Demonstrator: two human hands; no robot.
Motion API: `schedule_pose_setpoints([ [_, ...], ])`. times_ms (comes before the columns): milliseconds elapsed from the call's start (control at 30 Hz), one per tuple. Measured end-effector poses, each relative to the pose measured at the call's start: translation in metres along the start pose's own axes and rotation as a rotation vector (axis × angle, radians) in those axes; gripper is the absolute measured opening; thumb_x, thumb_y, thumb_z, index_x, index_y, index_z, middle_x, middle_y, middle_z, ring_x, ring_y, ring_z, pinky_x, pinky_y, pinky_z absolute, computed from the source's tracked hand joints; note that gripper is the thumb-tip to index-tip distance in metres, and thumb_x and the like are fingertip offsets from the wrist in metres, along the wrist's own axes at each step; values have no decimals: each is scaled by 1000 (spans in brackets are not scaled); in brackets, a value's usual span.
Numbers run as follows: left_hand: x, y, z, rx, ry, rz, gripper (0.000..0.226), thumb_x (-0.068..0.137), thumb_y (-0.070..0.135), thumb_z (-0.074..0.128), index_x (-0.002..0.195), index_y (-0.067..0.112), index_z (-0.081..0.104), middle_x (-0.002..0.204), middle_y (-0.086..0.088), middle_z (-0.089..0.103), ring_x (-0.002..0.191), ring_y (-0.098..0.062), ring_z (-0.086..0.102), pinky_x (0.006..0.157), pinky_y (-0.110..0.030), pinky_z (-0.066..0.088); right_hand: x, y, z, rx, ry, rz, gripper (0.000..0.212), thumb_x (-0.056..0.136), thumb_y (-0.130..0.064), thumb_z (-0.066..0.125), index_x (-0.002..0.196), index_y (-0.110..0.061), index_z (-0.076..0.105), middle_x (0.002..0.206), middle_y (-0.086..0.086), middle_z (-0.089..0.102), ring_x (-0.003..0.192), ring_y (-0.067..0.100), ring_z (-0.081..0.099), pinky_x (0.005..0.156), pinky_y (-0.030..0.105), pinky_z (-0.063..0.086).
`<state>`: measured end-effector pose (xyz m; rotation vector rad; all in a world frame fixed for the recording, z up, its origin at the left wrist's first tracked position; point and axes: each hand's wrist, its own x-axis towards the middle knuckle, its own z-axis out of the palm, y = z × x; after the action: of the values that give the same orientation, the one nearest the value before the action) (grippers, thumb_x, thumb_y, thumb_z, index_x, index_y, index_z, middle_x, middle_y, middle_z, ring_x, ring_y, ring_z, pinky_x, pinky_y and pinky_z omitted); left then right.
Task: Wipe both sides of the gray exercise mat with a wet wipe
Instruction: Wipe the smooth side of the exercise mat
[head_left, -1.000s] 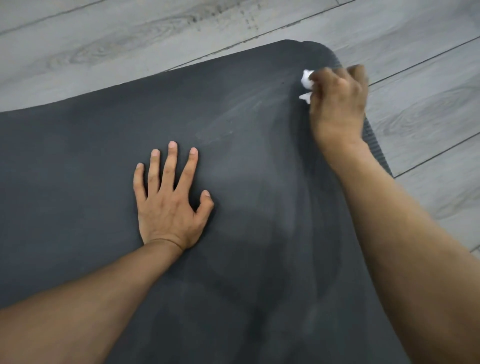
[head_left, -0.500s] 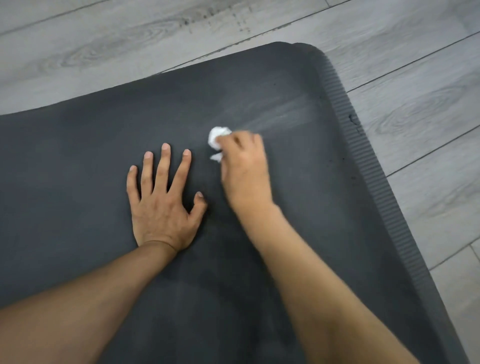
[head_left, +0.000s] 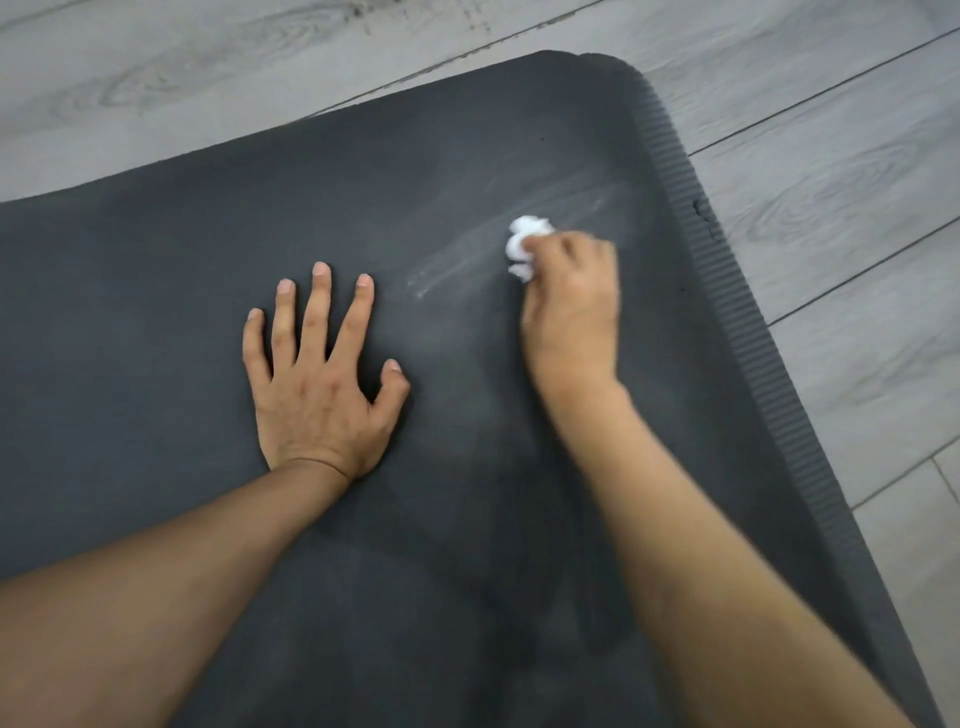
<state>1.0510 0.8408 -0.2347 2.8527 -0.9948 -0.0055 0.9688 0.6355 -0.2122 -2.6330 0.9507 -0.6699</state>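
The gray mat (head_left: 156, 312) lies flat on the pale wood-look floor (head_left: 831, 156), and no writing on it can be made out. The left hand (head_left: 317, 384) presses flat on it, fingers spread straight. The right hand (head_left: 571, 301), blurred, clutches a crumpled white wipe (head_left: 522, 244) against the mat near its ribbed right edge, beside pale streaks (head_left: 467, 260).

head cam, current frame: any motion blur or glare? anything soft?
Head view: the right hand and its forearm are motion-blurred, and the wet wipe it grips is soft-edged; the left hand, flat on the gray mat, is sharp. No hard glare, only pale streaks on the mat beside the wipe. Wide-angle bowing shows in the floor plank lines.
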Motion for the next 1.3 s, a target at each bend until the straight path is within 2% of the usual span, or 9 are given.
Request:
schedule_pose_setpoints([
  [167, 0, -1, 1, -14, 3, 12, 73, 92, 53, 35, 161, 32, 24, 170, -3, 17, 156, -31, 15, 125, -56, 11, -48, -36, -6, 94, -129, -346, 20, 96, -5, 54, 109, -9, 69, 98, 8, 64, 85, 27, 53, 83, 34, 48],
  [300, 0, -1, 2, -13, 18, 11, 72, 93, 54, 33, 161, 32, 25, 170, -3, 18, 156, -31, 16, 124, -56, 11, 15, 72, -32, -209, 47, -12, 21, 94, -10, 50, 105, -11, 69, 99, 15, 61, 96, 35, 53, 85, 41, 45],
  [400, 0, -2, 4, -16, 33, 17, 71, 93, 54, 33, 161, 32, 26, 170, -4, 19, 155, -32, 17, 124, -55, 11, 13, 92, -35, -214, 48, 178, 26, 91, -7, 45, 104, -11, 67, 102, 16, 60, 98, 37, 51, 86, 40, 43],
  [500, 0, -1, 3, -17, 36, 14, 71, 93, 54, 33, 161, 32, 26, 170, -3, 19, 155, -32, 17, 125, -55, 11, -25, 50, -28, -59, 75, 43, 24, 87, -2, 51, 101, -12, 69, 98, 13, 62, 88, 34, 52, 83, 37, 43],
  [633, 0, -1, 1, -23, 5, 9, 72, 93, 54, 34, 161, 34, 22, 170, -3, 16, 156, -32, 14, 125, -55, 10, -100, -47, -18, 204, -122, -180, 24, 95, -2, 48, 104, -5, 70, 101, 9, 65, 87, 29, 53, 84, 34, 47],
  [733, 0, 0, -1, -31, -17, 11, 72, 93, 53, 35, 162, 34, 21, 171, -3, 14, 156, -33, 12, 125, -56, 9, -97, -25, -30, 151, -131, -279, 24, 100, -8, 47, 106, -5, 70, 98, 11, 65, 85, 29, 54, 82, 34, 48],
  [900, 0, -1, 0, -47, -23, 8, 72, 94, 54, 34, 162, 34, 19, 171, -3, 13, 157, -32, 11, 125, -57, 8, -50, 98, -50, -156, 173, 212, 21, 90, -2, 52, 101, -10, 69, 98, 10, 62, 89, 31, 53, 89, 25, 40],
  [1033, 0, -3, 0, -40, -5, 8, 72, 93, 54, 35, 161, 34, 21, 171, -3, 14, 157, -32, 11, 125, -56, 8, -53, 99, -37, -101, 198, 202, 22, 91, -4, 48, 101, -11, 66, 102, 9, 61, 91, 30, 53, 91, 15, 29],
  [1300, -2, -3, -1, -78, -1, 29, 70, 95, 55, 34, 161, 33, 23, 170, -6, 16, 156, -33, 11, 125, -56, 6, -50, 95, -38, -143, 269, 232, 25, 89, -7, 43, 102, -8, 64, 101, 14, 60, 90, 34, 52, 87, 33, 39],
])
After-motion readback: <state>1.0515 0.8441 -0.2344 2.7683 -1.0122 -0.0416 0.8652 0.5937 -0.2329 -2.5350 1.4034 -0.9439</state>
